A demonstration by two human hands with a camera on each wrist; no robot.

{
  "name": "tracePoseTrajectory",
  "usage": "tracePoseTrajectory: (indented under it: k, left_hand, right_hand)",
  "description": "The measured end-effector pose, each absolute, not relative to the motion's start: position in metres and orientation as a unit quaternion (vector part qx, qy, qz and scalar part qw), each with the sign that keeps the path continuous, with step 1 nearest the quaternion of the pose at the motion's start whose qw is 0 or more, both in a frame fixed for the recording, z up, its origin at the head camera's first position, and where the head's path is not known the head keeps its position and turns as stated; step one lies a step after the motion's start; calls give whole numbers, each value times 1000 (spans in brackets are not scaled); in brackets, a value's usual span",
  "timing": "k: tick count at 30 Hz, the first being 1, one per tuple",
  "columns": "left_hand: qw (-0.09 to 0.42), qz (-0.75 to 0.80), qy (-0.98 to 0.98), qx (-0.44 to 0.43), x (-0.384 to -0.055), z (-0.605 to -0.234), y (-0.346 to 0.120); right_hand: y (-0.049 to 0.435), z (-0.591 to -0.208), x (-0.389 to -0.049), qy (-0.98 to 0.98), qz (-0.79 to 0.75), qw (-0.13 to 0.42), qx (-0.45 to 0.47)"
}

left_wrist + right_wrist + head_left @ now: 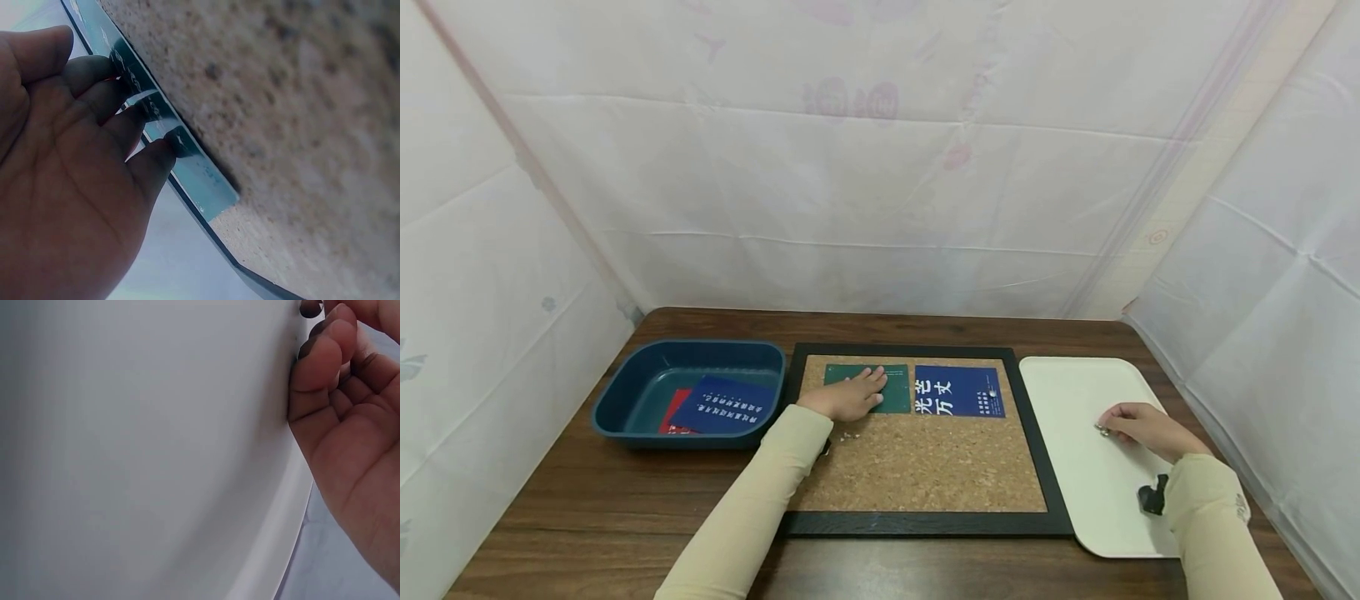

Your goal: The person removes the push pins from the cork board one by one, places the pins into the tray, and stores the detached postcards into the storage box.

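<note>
My left hand [848, 396] rests on a green card [892, 400] in the upper left of a framed corkboard [925, 467]. In the left wrist view its fingertips press on the card's face, and the fingers are spread slightly. Right of that card lies a blue card [962, 392] with large white characters. Over a white tray [1075, 383], my right hand [1146, 429] has its fingers curled, thumb and fingertips pinching at small shiny metal pieces [1102, 430]. The right wrist view shows these fingers close against the tray; the pinch itself is mostly cut off at the top edge.
On the left stands a dark blue basin [688, 346] holding a blue card [726, 406] and a red card [674, 410]. The board's black frame [925, 524] borders the tray. A small black thing [1152, 496] shows beside the right cuff. White cloth walls [850, 183] enclose the wooden table [625, 500].
</note>
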State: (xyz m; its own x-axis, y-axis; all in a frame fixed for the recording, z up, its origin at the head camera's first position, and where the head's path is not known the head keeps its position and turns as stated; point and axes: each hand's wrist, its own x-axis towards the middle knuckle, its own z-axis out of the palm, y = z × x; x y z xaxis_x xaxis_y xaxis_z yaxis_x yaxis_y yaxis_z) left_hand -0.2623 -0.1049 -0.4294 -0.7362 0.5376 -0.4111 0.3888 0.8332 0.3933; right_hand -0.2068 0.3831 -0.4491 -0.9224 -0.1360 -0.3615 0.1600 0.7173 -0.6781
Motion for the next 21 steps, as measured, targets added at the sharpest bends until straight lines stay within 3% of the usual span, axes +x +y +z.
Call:
tracePoseTrajectory:
  k: [21]
  left_hand:
    - [258, 150, 920, 254, -261, -428, -105]
  right_hand:
    - [364, -425, -225, 895, -410, 177, -12]
